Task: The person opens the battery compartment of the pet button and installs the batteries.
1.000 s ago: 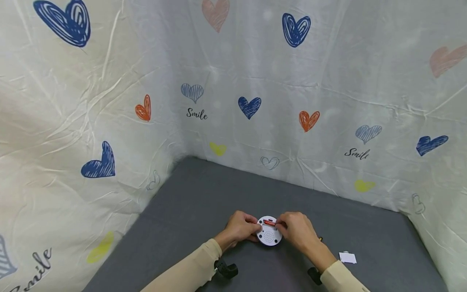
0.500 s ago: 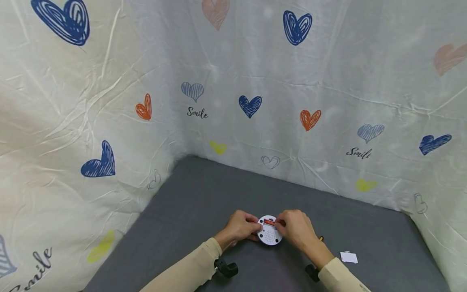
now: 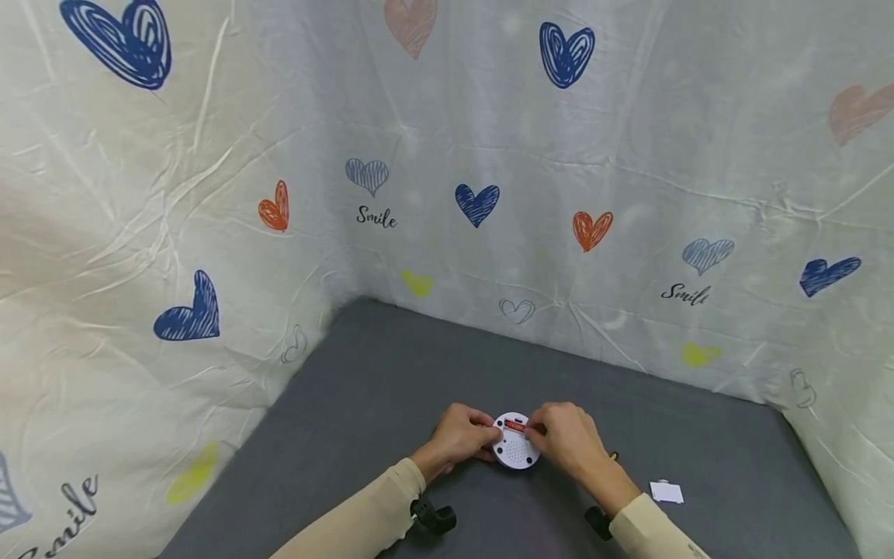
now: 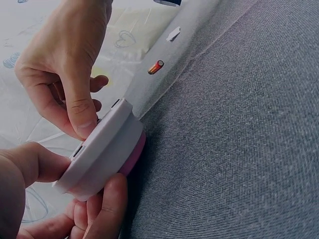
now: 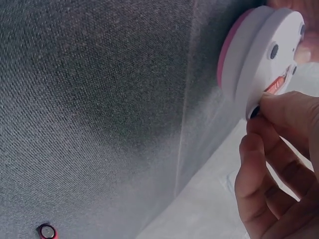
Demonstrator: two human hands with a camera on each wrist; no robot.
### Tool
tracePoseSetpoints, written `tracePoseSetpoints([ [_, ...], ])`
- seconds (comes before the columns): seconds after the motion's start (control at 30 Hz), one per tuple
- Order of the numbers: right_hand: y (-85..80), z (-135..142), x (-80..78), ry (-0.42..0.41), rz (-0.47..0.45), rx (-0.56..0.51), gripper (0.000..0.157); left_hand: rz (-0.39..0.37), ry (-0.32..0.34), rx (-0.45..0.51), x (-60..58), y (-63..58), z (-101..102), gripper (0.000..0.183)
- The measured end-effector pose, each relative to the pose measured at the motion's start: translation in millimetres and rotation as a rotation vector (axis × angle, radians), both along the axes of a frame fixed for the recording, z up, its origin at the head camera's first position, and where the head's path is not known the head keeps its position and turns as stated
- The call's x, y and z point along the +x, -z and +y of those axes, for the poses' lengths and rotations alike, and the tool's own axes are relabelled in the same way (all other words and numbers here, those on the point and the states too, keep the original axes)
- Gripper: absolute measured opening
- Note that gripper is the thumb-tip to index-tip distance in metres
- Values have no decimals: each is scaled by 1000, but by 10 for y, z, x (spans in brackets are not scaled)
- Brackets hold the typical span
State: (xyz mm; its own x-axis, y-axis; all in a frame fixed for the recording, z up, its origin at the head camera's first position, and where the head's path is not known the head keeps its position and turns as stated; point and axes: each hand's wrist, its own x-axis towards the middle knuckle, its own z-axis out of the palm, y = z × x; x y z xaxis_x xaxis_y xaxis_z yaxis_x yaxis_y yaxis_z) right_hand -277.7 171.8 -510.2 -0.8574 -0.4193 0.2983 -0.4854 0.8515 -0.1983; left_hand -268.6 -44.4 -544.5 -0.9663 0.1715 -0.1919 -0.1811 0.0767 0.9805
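A round white device (image 3: 517, 455) with a speaker-hole pattern, dark feet and a pink far side stands tilted, its back facing up. My left hand (image 3: 457, 435) grips its left rim, thumb on the back and fingers underneath. An orange-red battery (image 3: 514, 425) lies in the slot near the top of that back. My right hand (image 3: 569, 439) holds the battery's right end between thumb and forefinger, as the right wrist view shows with the battery (image 5: 275, 84) beside the thumb. The fingertips hide that end, so I cannot tell whether it is fully seated.
On the grey table (image 3: 391, 373), a small white battery cover (image 3: 667, 492) lies right of my right hand. A second battery (image 4: 155, 67) lies nearer that hand, mostly hidden by the wrist in the head view. Heart-printed white cloth (image 3: 517, 256) surrounds the table.
The battery's visible part has settled slightly into the slot, and my right fingers have shifted a little left along it. The left hand and device stay nearly still.
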Motion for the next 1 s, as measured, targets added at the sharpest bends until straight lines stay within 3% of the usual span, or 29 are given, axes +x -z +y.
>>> tracePoseSetpoints([
  [0.27, -125, 74, -4, -29, -18, -27, 8, 5, -6, -9, 27, -2, 11, 23],
  [0.7, -476, 495, -117, -19, -2, -43, 8, 4, -6, -8, 17, -22, -7, 21],
  [1.0, -543, 716, -61, 3, -35, -22, 9, 5, -10, 5, 36, -14, -3, 24],
])
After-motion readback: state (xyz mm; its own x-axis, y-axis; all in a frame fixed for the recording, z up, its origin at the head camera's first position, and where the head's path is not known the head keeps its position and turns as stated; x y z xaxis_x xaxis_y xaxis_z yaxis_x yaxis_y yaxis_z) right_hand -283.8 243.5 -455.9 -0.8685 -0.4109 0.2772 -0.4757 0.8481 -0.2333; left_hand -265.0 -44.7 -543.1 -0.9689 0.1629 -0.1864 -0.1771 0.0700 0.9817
